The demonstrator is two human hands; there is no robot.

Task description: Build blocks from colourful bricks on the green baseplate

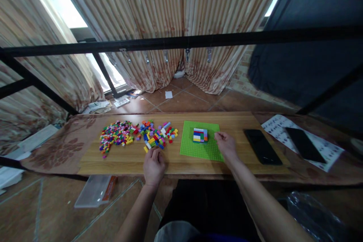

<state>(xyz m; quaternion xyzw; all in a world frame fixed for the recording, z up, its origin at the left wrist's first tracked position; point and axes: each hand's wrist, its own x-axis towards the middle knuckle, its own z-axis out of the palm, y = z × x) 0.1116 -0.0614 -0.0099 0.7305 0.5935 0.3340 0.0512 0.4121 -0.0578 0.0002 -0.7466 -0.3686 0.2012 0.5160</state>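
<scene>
currently the left hand (pixel 154 167) is at the near side of a spread of loose bricks (pixel 155 135), its fingers curled inward and their tips right by a few yellow and green pieces; whether they pinch one of them cannot be told. the right hand (pixel 226 146) is above the right part of a green baseplate (pixel 187 148), fingers bent and drawn together, pointing left; at this size it cannot be told whether a small piece sits between the tips.

on the baseplate, a little far of its middle, is a small block of joined bricks (pixel 200 135), with rows of white, blue, red and yellow and a few orange, light blue and green pieces towards its right side. the right hand is just to the right of it, apart from it.

the loose bricks lie left of the baseplate in many colours, and farther left is a heap of smaller pieces (pixel 117 132), spread in a curve. all of this rests on a wooden board (pixel 127 162). near its right end lies a black phone (pixel 262 146); beyond the board on the right, a second dark device (pixel 304 144) lies across a printed sheet (pixel 274 124). on the tiled floor, near and left, is a clear plastic box (pixel 92 192). striped curtains (pixel 153 15) hang on the far side.
</scene>
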